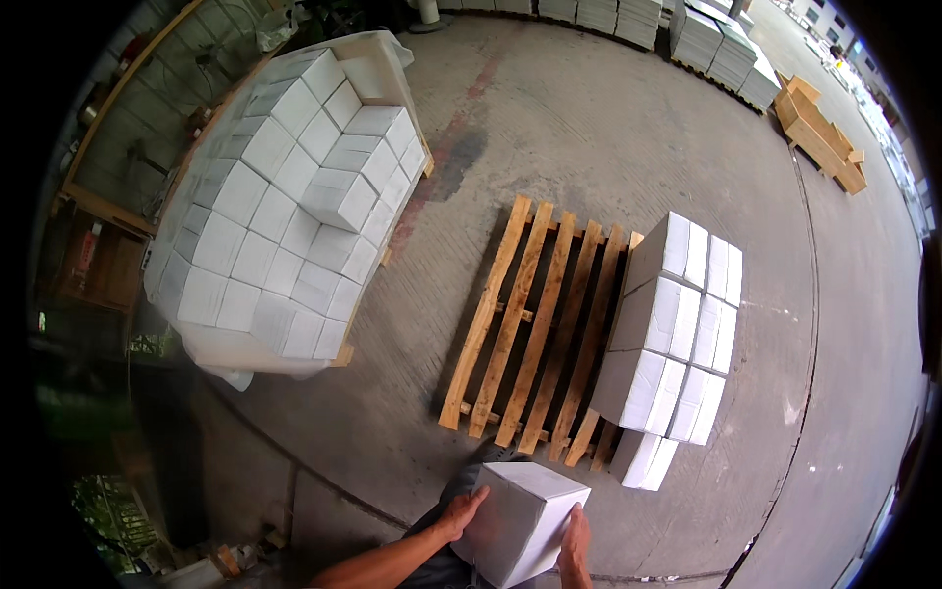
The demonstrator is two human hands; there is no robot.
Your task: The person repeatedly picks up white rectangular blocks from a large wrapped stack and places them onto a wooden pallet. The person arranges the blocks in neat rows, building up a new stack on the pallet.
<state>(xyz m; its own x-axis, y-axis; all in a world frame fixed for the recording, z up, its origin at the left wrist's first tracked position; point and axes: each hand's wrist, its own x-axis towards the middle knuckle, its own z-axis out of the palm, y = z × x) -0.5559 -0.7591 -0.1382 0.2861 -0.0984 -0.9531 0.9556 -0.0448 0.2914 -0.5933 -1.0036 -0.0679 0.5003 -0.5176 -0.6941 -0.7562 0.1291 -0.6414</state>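
Observation:
A white cardboard box (520,515) is held in front of my body at the lower middle. My left hand (459,514) presses its left side and my right hand (575,542) its right side. Just beyond the box lies a wooden pallet (535,324) with bare slats on its left part. White boxes (667,329) of the same kind are stacked along the pallet's right side, with a single lower box (644,459) at the near end.
At the left stands a large stack of white boxes (270,211), partly wrapped in clear plastic, on a pallet. Stacks of white sheets (721,49) stand at the far edge. An open wooden crate (819,133) is at the far right. A wooden-framed shelf (108,211) borders the left.

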